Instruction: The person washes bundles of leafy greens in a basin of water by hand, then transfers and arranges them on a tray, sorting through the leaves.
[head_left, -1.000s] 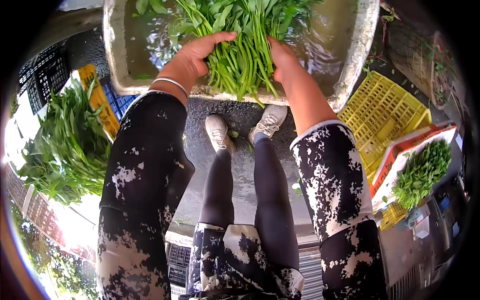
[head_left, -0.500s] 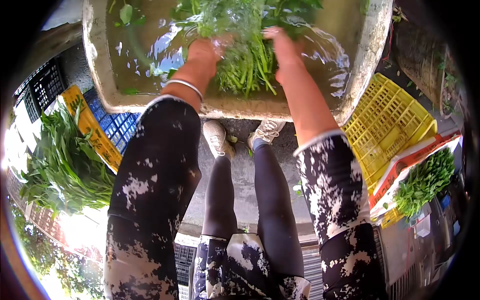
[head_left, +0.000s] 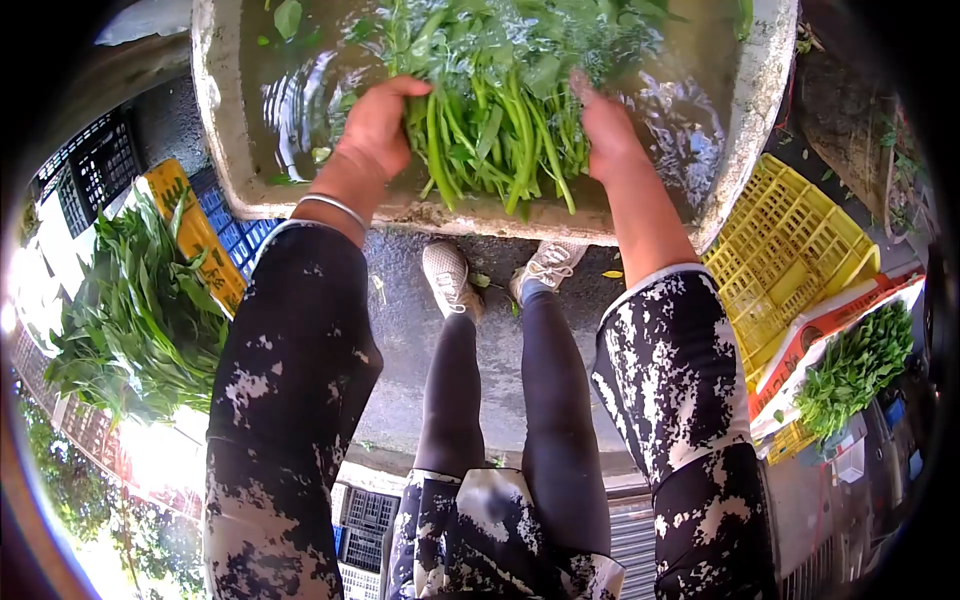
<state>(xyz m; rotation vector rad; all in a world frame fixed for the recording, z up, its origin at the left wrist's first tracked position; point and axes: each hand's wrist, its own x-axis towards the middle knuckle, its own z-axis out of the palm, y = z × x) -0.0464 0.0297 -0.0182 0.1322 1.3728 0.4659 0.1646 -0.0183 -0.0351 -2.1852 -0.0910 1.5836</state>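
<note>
A thick bunch of leafy greens with long green stems lies in the water of a worn, pale-rimmed tub. Its cut stem ends point toward me, and the leaves at the far end are partly under rippling water. My left hand grips the bunch from its left side, thumb on top and fingers hidden beneath the stems. On the opposite side my right hand is closed against the bunch, its fingertips partly hidden by greens and water. A loose leaf floats at the tub's far left.
Long-leaved greens are heaped at left beside yellow and blue crates. A yellow crate stands right of the tub, near a bundle of greens in a red-and-white wrapper. My shoes are just below the tub's edge.
Both hands have risen from the splashing water and moved apart, toward the tub's near edge. The bunch has come up with them and spread wider, with more stems showing.
</note>
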